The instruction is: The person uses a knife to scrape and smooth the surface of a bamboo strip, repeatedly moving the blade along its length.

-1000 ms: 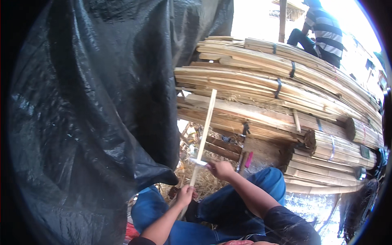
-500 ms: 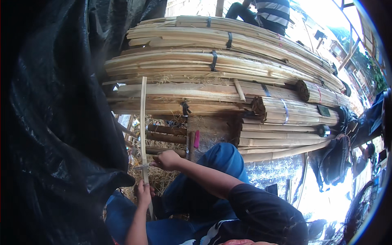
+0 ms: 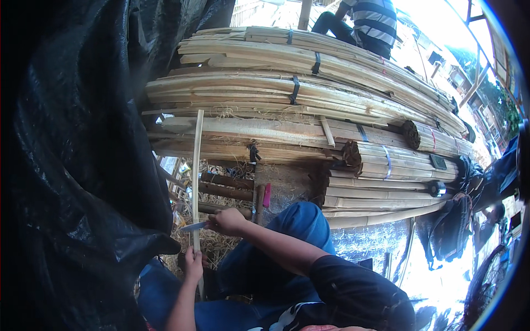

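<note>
A long, pale bamboo strip [image 3: 197, 160] stands nearly upright in the picture, running from beside my leg toward the bamboo bundles. My left hand [image 3: 194, 262] is closed around its lower part. Just above, my right hand [image 3: 228, 222] grips a knife by its handle, which my fingers hide. The knife's blade [image 3: 194, 227] points left and lies across the strip, a little above my left hand. Loose shavings [image 3: 223, 245] cover the ground beneath both hands.
Bundles of split bamboo [image 3: 237, 85], bound with dark ties, lie ahead and to the right. Black plastic sheeting [image 3: 94, 165] hangs at my left. A pink object [image 3: 267, 195] lies near my knee. A person in a striped shirt [image 3: 374, 25] sits beyond the bundles.
The knife blade has tilted and now shows more of its flat side. My right hand has shifted slightly right. The whole view has moved a little, and my left hand keeps its grip.
</note>
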The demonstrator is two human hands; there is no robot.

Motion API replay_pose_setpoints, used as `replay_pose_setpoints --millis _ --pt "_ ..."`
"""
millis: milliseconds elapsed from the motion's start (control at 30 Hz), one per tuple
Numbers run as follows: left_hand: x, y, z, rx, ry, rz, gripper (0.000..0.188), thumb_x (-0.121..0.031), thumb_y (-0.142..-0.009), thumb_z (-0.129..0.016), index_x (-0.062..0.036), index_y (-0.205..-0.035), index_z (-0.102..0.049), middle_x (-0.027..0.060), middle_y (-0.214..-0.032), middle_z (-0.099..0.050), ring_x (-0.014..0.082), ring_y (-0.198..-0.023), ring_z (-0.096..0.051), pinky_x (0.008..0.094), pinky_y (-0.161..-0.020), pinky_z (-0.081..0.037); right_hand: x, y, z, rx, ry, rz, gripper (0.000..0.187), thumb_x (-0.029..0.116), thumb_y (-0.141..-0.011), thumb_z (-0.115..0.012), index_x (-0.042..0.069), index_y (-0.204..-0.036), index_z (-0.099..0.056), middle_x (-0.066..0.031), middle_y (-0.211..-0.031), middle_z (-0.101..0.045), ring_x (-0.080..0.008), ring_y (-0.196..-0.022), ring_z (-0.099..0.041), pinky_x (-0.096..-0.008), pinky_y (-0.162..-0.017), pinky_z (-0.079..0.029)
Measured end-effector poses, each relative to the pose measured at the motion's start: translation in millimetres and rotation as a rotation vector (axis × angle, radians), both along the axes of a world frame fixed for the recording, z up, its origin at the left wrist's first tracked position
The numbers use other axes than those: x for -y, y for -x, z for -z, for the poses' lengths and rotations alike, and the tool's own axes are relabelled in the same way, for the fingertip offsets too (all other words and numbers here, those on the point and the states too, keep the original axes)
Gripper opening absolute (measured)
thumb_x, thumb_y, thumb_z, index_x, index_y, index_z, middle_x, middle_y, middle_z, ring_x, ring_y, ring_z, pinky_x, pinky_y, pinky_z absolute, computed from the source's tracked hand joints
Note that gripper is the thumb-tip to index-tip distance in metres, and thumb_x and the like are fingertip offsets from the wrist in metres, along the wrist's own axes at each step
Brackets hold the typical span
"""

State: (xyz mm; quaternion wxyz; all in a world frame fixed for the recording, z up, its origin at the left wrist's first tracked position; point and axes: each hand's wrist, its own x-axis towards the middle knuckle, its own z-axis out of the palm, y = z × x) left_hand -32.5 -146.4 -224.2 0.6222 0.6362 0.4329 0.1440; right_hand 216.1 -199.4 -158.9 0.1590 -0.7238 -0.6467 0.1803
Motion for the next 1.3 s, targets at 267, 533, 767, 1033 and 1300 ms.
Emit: replay_pose_setpoints --millis 267,533,767,1033,1300 --pt "2.1 -2.5 -7.8 -0.104 -0.017 0.019 0.009 -0.011 -0.097 -0.045 -0.0057 -0.104 -0.048 0.0021 -0.068 -0.055 0.0094 -0.05 -0.052 0.0244 -0.045 -0.044 -3.3 -11.8 -18.1 -0.078 0.025 0.24 0.043 0.048 -0.096 -0.045 0.011 -0.099 -0.067 -0.0153 -0.078 -0.068 -0.0353 -0.072 -0.067 -0.0479 -0.063 -0.051" --pt "7.2 -4.7 -8.0 -0.044 0.034 0.054 0.011 -0.011 -0.097 -0.048 -0.0072 -0.107 -0.049 0.0007 -0.068 -0.052 0.0077 -0.047 -0.048 0.0224 -0.043 -0.041 -3.2 -20.1 -4.0 -0.094 0.037 0.264 0.045 0.05 -0.097 -0.04 0.012 -0.101 -0.064 -0.0175 -0.076 -0.066 -0.0385 -0.072 -0.065 -0.0502 -0.064 -0.05" --pt "7.2 1.3 3.1 -0.037 0.027 0.014 0.005 -0.011 -0.095 -0.05 -0.0063 -0.095 -0.049 0.0016 -0.066 -0.054 0.0097 -0.049 -0.052 0.0255 -0.045 -0.044 1.2 -3.0 -16.2 -0.022 0.12 0.109 0.046 0.051 -0.098 -0.039 0.012 -0.105 -0.062 -0.0181 -0.076 -0.066 -0.0407 -0.072 -0.064 -0.0513 -0.063 -0.05" --pt "5.3 0.0 6.2 -0.056 -0.025 0.038 0.01 -0.016 -0.095 -0.053 -0.0068 -0.099 -0.052 0.0012 -0.066 -0.056 0.011 -0.051 -0.055 0.0284 -0.046 -0.045 -0.3 -4.7 -5.9 -0.043 0.072 0.053 0.042 0.046 -0.099 -0.038 0.013 -0.102 -0.063 -0.018 -0.077 -0.067 -0.0388 -0.072 -0.065 -0.0505 -0.064 -0.051" --pt "4.5 4.9 25.7 -0.241 -0.14 0.07 0.017 -0.024 -0.092 -0.057 -0.0076 -0.098 -0.055 0.0094 -0.073 -0.063 0.0255 -0.062 -0.064 0.0394 -0.058 -0.049 1.4 -2.5 -4.1 -0.004 0.022 0.076 0.047 0.052 -0.097 -0.04 0.012 -0.103 -0.063 -0.0185 -0.074 -0.066 -0.0386 -0.07 -0.065 -0.0502 -0.063 -0.051"
